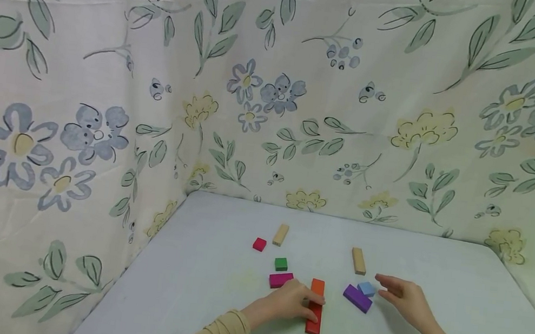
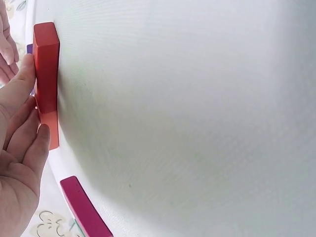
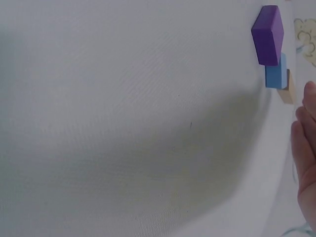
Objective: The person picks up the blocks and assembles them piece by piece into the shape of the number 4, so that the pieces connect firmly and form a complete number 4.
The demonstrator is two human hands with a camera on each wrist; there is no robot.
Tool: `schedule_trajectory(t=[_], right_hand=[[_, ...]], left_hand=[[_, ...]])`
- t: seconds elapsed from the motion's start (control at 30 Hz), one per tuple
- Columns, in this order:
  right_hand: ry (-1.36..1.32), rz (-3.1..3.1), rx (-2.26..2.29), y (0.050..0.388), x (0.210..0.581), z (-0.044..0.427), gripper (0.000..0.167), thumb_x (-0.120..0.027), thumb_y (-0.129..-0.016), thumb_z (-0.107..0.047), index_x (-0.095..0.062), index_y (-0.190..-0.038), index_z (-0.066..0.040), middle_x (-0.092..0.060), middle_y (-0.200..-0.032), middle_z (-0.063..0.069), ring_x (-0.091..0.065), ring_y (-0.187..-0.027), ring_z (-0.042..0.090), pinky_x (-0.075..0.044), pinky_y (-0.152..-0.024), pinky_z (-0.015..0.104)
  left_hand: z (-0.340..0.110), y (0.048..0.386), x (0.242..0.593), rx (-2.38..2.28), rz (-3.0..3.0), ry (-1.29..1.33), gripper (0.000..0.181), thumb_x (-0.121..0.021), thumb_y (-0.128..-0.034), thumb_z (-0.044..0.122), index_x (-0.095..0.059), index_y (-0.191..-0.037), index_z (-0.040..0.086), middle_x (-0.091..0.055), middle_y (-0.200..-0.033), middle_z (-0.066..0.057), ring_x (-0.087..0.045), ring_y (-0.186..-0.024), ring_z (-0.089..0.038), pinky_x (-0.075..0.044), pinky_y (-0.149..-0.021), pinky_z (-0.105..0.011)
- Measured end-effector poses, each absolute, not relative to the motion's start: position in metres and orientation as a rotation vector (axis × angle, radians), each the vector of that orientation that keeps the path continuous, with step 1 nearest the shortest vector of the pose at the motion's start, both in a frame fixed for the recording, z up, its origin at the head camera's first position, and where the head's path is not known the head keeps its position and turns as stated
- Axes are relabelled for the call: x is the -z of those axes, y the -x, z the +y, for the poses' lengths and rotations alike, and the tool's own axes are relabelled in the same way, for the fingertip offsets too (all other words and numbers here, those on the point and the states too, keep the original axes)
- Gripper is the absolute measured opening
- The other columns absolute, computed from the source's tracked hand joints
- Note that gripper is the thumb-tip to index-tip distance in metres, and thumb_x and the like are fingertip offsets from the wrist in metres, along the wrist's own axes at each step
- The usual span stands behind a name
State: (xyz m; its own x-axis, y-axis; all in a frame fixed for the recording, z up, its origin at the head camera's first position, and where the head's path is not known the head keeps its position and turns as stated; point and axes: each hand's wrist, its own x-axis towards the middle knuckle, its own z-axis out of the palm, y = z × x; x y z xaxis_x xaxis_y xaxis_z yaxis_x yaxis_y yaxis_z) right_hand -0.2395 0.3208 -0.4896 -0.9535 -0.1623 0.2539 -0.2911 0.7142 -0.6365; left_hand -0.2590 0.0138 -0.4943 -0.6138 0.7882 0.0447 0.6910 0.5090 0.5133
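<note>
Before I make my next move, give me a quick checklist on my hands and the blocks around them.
1. Left hand touching the red block: ok.
2. Red block and orange block in line: ok, end to end, no gap visible.
3. Right hand free: ok, holding nothing.
4. Purple block parallel to the red one: not ok, lies at an angle.
5. Light blue block clear of the purple one: cannot tell, very close.

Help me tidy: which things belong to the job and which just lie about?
Probably in the job, at the left hand: red block, orange block.

Apparently lying about: purple block, blue block, magenta block, green block, crimson block, wooden blocks.
</note>
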Motion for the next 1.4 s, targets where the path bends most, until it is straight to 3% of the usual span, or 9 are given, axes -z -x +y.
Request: schedule_trajectory(t=[0.4,0.77,1.03,1.17,1.4], right_hand=[[-0.409,-2.804,-1.073,0.242,0.499,0.323,0.034,-0.071,-0.082,-0.005,-0.064,-0.113,0.005,-0.068,-0.111,0.022,-0.066,-0.099,0.032,-0.056,-0.078,0.029],[-0.472,-2.827,-1.088,0.251,0.503,0.321,0.036,-0.07,-0.079,-0.002,-0.063,-0.113,0.008,-0.066,-0.112,0.025,-0.066,-0.099,0.032,-0.056,-0.078,0.029],[-0.454,-2.848,-1.048,0.254,0.509,0.319,0.036,-0.07,-0.079,-0.001,-0.064,-0.114,0.006,-0.067,-0.112,0.023,-0.068,-0.096,0.026,-0.056,-0.076,0.024],[-0.433,-2.854,-1.022,0.252,0.51,0.318,0.035,-0.069,-0.079,0.0,-0.064,-0.114,0.004,-0.067,-0.112,0.022,-0.066,-0.098,0.031,-0.056,-0.076,0.025],[-0.377,-2.806,-0.989,0.249,0.512,0.317,0.032,-0.072,-0.079,-0.002,-0.067,-0.111,0.002,-0.069,-0.107,0.02,-0.069,-0.093,0.024,-0.056,-0.073,0.024]], left_hand=[[0.014,0.26,0.495,-0.74,2.55,-1.247,0.041,-0.074,-0.0811,0.026,-0.067,-0.121,0.02,-0.072,-0.106,0.009,-0.041,-0.064,0.006,-0.032,-0.053,-0.01],[0.014,0.261,0.494,-0.724,2.551,-1.256,0.04,-0.074,-0.0816,0.026,-0.067,-0.12,0.019,-0.071,-0.109,0.01,-0.036,-0.06,0.004,-0.032,-0.053,-0.011],[0.015,0.26,0.494,-0.721,2.551,-1.228,0.04,-0.074,-0.0814,0.027,-0.067,-0.121,0.021,-0.073,-0.096,0.01,-0.034,-0.057,0.002,-0.031,-0.051,-0.012],[0.015,0.26,0.494,-0.715,2.557,-1.225,0.041,-0.074,-0.0813,0.028,-0.067,-0.121,0.021,-0.073,-0.096,0.011,-0.036,-0.059,0.003,-0.032,-0.052,-0.012],[0.015,0.261,0.495,-0.71,2.557,-1.22,0.041,-0.074,-0.0815,0.028,-0.066,-0.121,0.022,-0.072,-0.092,0.012,-0.038,-0.061,0.004,-0.033,-0.052,-0.011]])
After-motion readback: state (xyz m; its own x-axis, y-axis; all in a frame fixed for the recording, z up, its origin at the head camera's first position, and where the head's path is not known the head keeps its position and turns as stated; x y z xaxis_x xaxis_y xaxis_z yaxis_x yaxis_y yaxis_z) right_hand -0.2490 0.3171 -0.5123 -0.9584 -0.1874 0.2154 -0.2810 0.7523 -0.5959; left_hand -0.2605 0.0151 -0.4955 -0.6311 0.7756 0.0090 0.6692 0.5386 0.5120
